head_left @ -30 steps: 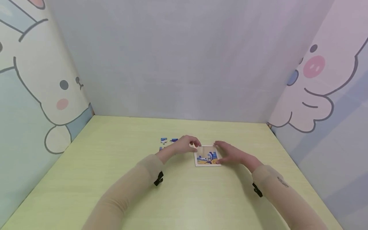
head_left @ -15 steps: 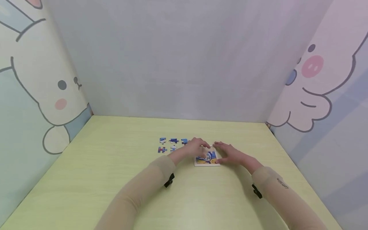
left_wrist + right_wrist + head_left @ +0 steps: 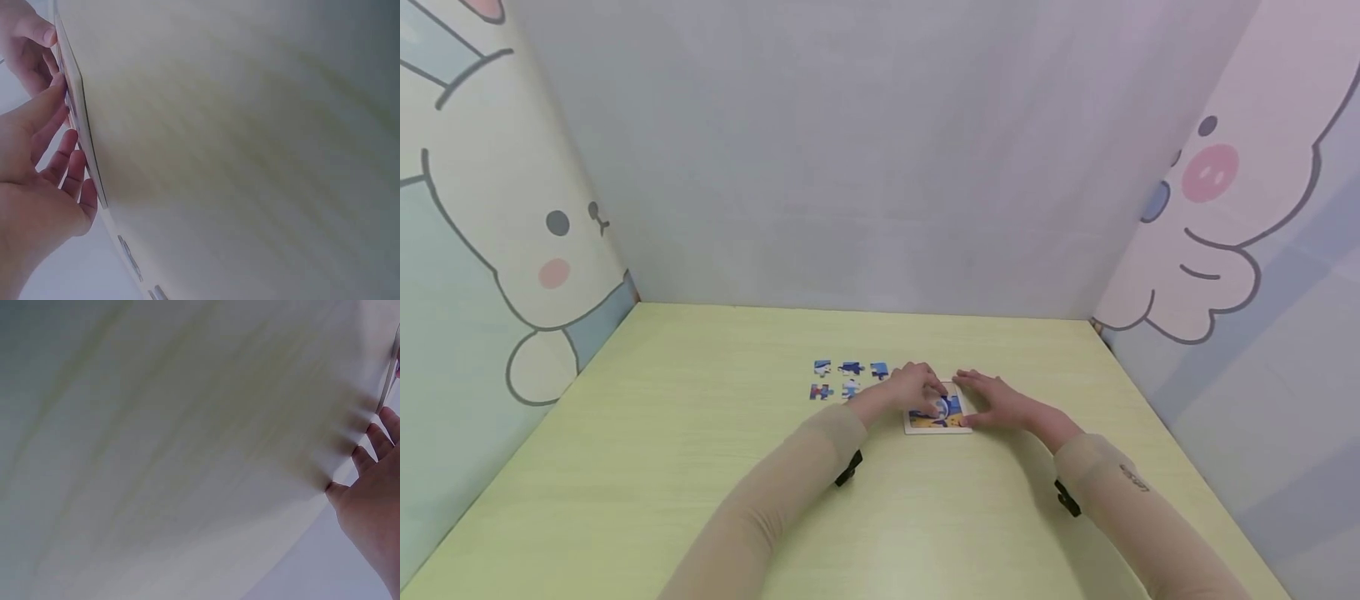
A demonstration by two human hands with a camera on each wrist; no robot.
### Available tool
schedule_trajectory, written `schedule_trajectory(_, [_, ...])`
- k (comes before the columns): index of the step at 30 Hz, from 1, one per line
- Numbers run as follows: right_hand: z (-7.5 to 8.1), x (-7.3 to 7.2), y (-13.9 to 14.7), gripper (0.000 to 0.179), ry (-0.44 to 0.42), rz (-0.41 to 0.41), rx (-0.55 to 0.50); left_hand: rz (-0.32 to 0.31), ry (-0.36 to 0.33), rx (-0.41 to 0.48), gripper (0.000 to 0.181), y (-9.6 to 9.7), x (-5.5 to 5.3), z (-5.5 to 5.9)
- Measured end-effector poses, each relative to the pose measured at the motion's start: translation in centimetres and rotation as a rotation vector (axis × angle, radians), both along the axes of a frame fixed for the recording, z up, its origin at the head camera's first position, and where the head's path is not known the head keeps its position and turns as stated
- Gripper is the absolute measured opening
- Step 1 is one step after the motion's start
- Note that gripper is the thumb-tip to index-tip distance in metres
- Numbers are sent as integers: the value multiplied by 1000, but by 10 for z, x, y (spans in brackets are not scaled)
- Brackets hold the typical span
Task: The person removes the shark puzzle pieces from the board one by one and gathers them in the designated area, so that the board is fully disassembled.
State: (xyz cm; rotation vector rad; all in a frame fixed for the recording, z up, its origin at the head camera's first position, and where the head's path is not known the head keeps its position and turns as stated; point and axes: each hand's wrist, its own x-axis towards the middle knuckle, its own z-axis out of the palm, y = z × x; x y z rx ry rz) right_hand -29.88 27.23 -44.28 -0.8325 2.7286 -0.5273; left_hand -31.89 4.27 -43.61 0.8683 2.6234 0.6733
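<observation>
- The main change I get in the head view is the left hand (image 3: 917,387): a second ago it was at the left rim of the puzzle tray (image 3: 936,431), and now it is over the tray's left and middle part, fingertips down at the picture.
- Its fingers are half bent, thumb and forefinger near each other; I cannot tell whether a piece is pinched between them, even from the left wrist view.
- My right hand (image 3: 1000,402) has hardly shifted. Its fingers are spread, thumb by the tray's near right corner and fingertips by the far right one, bracing that edge rather than gripping anything I can see.
- The tray lies flat on the surface (image 3: 895,517), under the left hand and just left of the right palm. Joined pieces in blue and yellow (image 3: 955,417) fill its near part.
- With the left hand further over, five loose jigsaw pieces show to the left of it: a blue one (image 3: 879,370) just beside the knuckles, a pale one (image 3: 850,389) by the wrist, and three further out (image 3: 851,367).
- For the work, I read this as a piece being placed or pressed in while the right hand steadies the tray; the loose ones suggest the picture is unfinished.
</observation>
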Motion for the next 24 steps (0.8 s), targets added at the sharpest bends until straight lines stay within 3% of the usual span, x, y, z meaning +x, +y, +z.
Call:
schedule_trajectory(16, [1, 3, -1, 79, -4, -12, 20, -2, -39, 22, 36, 0, -2, -3])
schedule_trajectory(24, [1, 0, -1, 80, 1, -17, 19, 2, -60, 86, 34, -1, -3, -1])
